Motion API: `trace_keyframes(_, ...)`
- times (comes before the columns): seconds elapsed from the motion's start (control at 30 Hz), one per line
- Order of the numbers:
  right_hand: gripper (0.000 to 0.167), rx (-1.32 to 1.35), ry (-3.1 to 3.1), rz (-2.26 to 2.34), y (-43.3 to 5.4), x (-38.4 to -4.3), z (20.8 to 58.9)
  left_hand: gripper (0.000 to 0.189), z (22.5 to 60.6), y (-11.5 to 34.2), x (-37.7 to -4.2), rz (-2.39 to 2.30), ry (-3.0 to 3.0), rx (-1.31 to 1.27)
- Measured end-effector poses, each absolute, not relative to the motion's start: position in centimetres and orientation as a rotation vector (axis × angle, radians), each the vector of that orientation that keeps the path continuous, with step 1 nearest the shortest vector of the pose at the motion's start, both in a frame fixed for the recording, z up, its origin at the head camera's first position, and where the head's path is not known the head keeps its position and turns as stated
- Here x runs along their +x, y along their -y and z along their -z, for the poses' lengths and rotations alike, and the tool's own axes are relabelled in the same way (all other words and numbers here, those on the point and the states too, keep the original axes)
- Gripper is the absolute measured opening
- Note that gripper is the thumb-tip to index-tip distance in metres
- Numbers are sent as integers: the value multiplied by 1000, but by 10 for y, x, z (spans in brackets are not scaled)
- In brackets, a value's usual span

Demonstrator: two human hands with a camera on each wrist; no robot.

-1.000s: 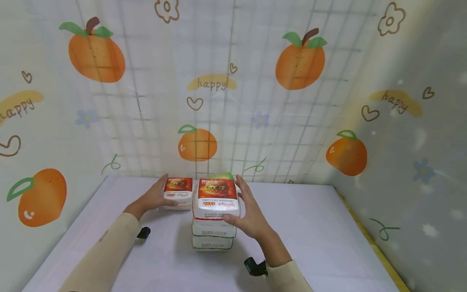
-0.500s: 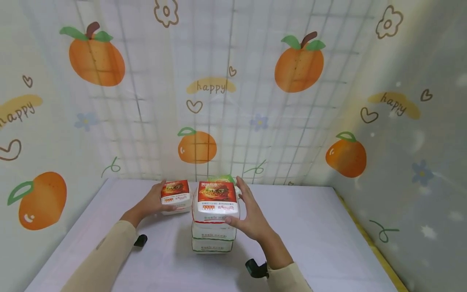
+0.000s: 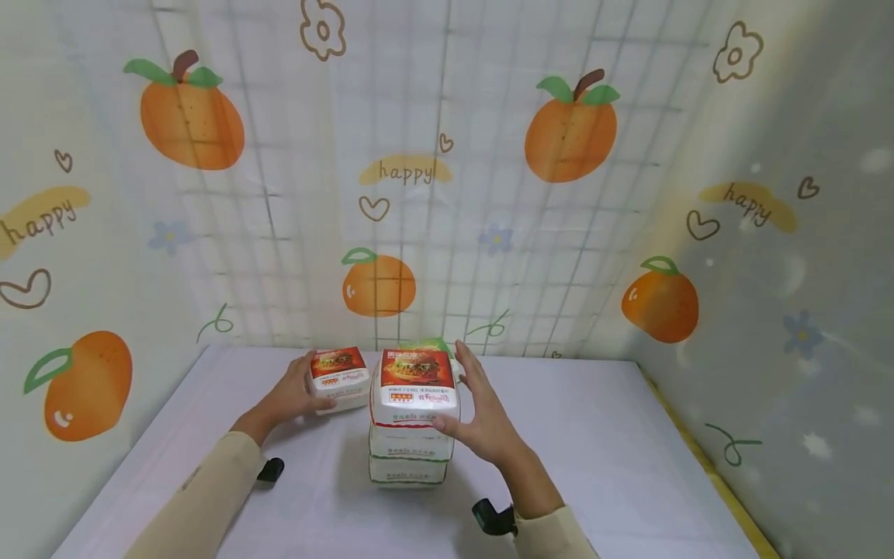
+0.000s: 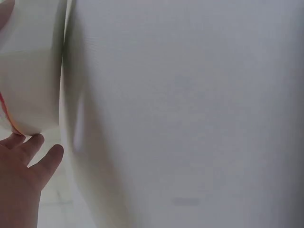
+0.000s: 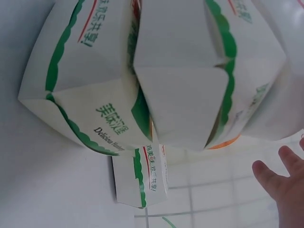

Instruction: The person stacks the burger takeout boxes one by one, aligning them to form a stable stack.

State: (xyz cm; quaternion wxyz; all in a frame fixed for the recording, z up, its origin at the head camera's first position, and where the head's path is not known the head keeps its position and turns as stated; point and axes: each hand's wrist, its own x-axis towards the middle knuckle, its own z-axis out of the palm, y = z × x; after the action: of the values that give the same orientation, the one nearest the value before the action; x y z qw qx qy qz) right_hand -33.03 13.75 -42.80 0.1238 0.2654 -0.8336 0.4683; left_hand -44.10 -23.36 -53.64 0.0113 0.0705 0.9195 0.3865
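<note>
In the head view, my left hand (image 3: 289,396) holds a white burger box (image 3: 340,380) with a red burger picture on its lid, thumb at the near side. That box stands slightly turned, left of a stack. My right hand (image 3: 485,415) lies along the right side of the stack's top burger box (image 3: 415,388), thumb at its front corner, fingers extended. Below it are two green-trimmed burger boxes (image 3: 408,470). In the right wrist view, the right fingers (image 5: 270,180) show spread beside the stack. The left wrist view shows left fingertips (image 4: 35,140) at the held box's edge.
Behind the stack, a green-topped box (image 3: 436,345) is mostly hidden; a green-trimmed box (image 5: 142,178) shows beyond the stack in the right wrist view. The white table (image 3: 573,442) meets a fruit-print curtain (image 3: 454,256) at the back and sides.
My left hand has drawn its burger box slightly nearer and turned it a little. My right hand and the stack stay nearly where they were; the head view has tilted slightly up.
</note>
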Motion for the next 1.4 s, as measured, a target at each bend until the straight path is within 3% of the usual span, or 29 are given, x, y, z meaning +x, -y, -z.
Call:
trace_keyframes(0.7, 104, 828, 2420, -1290, -138, -336, 419, 118, 468, 237, -416, -1608, -2814, 276)
trace_keyframes(1.0, 102, 875, 2377, -1277, -139, -340, 418, 110, 414, 230, -408, -1771, -2770, 493)
trace_keyframes(1.4, 100, 859, 2390, -1275, -138, -338, 410, 101, 371, 197, -378, -1825, -2718, 738)
